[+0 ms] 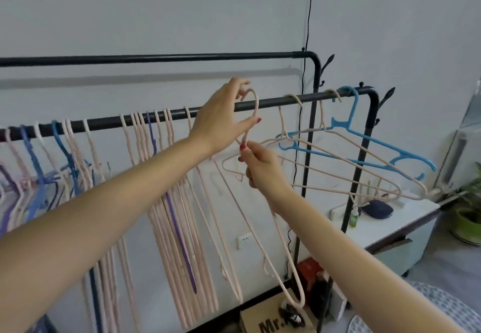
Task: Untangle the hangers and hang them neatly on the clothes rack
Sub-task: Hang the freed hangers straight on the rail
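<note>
A pale pink hanger [256, 113] is held up in front of the black front rail [273, 101] of the clothes rack. My left hand [221, 117] pinches the top of its hook, just at rail height. My right hand [260, 168] grips its neck below. Its body dangles down and to the right. Several pink, blue and purple hangers [156, 176] hang in a row on the rail to the left. On the right end hang two pink hangers [338, 166] and a light blue hanger [364, 145], splayed sideways.
A second black rail [156, 59] runs higher up, close to the wall. A white cabinet [395, 218] with small items stands behind the rack's right post. A cardboard box [276, 322] sits on the floor below. A potted plant [468, 218] is at far right.
</note>
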